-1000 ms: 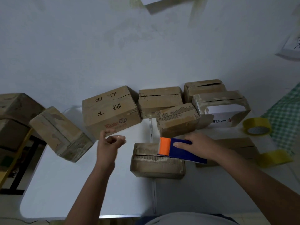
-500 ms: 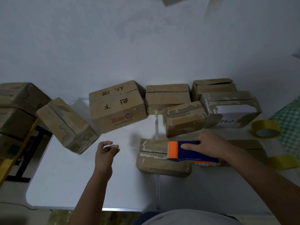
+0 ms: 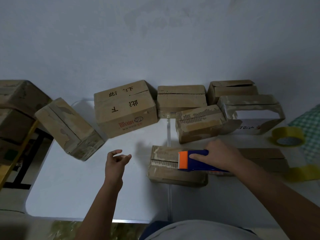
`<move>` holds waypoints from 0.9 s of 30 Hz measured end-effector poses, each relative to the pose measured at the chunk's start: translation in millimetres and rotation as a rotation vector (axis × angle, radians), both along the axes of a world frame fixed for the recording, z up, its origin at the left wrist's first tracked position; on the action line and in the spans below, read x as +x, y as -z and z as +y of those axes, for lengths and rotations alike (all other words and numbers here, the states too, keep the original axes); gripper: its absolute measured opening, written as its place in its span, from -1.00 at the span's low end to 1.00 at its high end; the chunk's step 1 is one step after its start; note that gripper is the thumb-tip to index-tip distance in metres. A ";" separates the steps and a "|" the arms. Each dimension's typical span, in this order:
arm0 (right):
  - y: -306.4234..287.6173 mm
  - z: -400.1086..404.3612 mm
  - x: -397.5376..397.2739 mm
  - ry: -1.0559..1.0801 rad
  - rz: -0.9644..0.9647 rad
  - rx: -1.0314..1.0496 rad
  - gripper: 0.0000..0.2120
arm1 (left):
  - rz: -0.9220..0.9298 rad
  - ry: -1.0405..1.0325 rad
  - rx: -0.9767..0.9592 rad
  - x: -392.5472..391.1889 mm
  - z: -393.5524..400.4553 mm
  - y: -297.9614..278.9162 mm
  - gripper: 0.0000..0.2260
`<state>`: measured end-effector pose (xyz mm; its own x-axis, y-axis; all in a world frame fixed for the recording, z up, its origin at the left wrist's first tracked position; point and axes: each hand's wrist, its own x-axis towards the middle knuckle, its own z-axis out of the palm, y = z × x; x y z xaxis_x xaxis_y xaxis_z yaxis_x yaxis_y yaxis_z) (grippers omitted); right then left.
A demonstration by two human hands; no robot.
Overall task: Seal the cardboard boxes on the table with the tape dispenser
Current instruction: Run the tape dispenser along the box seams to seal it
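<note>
Right hand (image 3: 220,157) grips the blue-orange plastic tape dispenser (image 3: 194,161) on a scuffed cardboard box (image 3: 164,168); left hand (image 3: 116,159) fingers loosely curled, empty.

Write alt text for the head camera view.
The right hand holds a blue and orange tape dispenser on a small brown cardboard box on a white table; the left hand hovers empty, loosely curled.

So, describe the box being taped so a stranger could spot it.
Start at the white table. Nearest its front edge, right of the centre seam, lies a low brown cardboard box. Only this one has the blue-and-orange tape dispenser on top.
</note>
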<state>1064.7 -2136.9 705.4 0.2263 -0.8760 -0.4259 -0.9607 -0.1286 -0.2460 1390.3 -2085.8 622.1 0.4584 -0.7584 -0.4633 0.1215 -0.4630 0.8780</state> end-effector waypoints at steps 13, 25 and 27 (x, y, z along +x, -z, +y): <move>8.3 -4.6 17.7 -0.044 0.185 -0.015 -0.38 | 0.023 -0.004 0.096 -5.5 3.1 39.8 -0.69; 10.1 -5.0 20.0 -0.010 0.203 -0.010 -0.39 | 0.051 0.327 0.294 -49.3 2.2 78.3 -0.83; 10.3 -4.4 20.5 -0.010 0.198 -0.009 -0.43 | 0.002 0.463 0.301 -46.2 0.2 75.0 -0.81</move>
